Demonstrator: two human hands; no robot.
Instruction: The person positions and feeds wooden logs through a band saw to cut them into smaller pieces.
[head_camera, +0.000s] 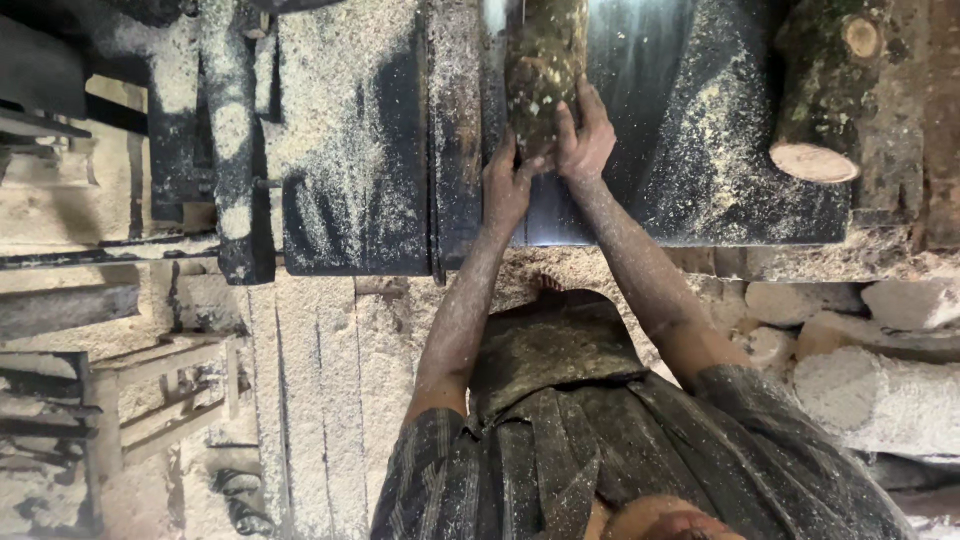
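on sawdust-strewn dark saw table (700, 190) w/ both hands (545, 160) wrapped round barky log (543, 70) end, dusty workshop

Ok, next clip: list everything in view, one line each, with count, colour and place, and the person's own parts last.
log under the hands: one, mottled brown-green bark, lying on the dark table at top centre
second log: one, greenish bark with pale cut ends, top right on the table
saw table: one, dark metal, dusted with pale sawdust, across the top
sawdust on the ground: pale, thick layer below the table
wooden frame: one, dust-covered, lower left
pale blocks: several, dust-coated, at right
striped shirt: one, dark, bottom centre
left hand: one, dusty, against the log's near end
right hand: one, dusty, gripping the log's near end
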